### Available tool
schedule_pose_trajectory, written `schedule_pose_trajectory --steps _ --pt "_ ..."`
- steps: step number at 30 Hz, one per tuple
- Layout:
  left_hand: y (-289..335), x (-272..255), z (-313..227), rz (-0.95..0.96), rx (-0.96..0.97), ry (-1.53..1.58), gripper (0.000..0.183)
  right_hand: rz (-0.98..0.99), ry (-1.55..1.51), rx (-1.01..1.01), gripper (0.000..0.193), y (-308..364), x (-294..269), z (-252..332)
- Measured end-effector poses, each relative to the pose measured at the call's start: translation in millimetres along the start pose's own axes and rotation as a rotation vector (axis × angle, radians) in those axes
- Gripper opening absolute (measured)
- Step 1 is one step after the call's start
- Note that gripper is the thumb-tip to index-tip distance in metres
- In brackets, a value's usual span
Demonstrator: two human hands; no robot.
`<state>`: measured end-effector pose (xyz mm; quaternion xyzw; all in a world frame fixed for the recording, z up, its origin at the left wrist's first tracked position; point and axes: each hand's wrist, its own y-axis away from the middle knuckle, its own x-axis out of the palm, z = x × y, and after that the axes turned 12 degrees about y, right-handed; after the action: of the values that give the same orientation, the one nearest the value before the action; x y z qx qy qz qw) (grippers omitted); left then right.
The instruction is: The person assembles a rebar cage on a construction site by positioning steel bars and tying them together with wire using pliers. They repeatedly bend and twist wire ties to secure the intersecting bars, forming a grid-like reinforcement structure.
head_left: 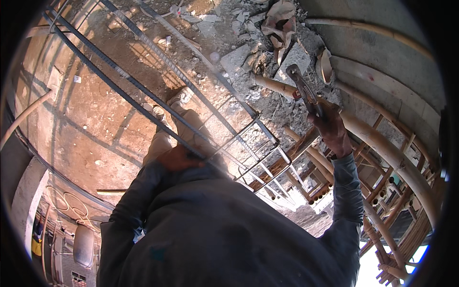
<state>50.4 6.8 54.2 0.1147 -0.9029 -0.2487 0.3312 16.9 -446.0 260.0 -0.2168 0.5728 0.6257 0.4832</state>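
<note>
The right hand grasped a pliers-like tool, apparently so its head stayed free, while the left hand's grip, near the rebar cage, was indeterminable.

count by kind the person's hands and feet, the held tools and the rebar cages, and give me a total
Hands: 2 (left hand, right hand)
Feet: 2 (one foot, other foot)
Held tools: 1 (pliers-like tool)
Rebar cages: 1 (rebar cage)
Total: 6
</note>
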Motion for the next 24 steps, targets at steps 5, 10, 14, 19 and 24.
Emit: schedule_pose_trajectory --steps 5,10,14,19,24 --pt "-1.7 -2.5 -2.8 0.030 -0.017 -0.205 0.044 -0.338 0.545 -0.476 0.038 5.9 -10.5 16.8" --pt "0.2 1.5 4.1 -0.019 -0.055 -0.045 0.044 0.038 0.686 -0.374 0.077 -11.7 -30.2 26.5" --pt "0.6 4.1 7.4 -0.049 -0.026 0.013 0.044 0.027 0.746 -0.499 0.077 -29.0 -37.8 42.3" --pt "0.7 7.7 8.3 -0.074 0.064 0.001 0.038 0.155 1.000 -0.539 0.074 -44.8 -40.7 56.7" --pt "2.5 9.4 7.8 -0.058 0.109 0.095 0.035 0.110 1.102 -0.640 0.067 -53.1 -43.7 69.0"
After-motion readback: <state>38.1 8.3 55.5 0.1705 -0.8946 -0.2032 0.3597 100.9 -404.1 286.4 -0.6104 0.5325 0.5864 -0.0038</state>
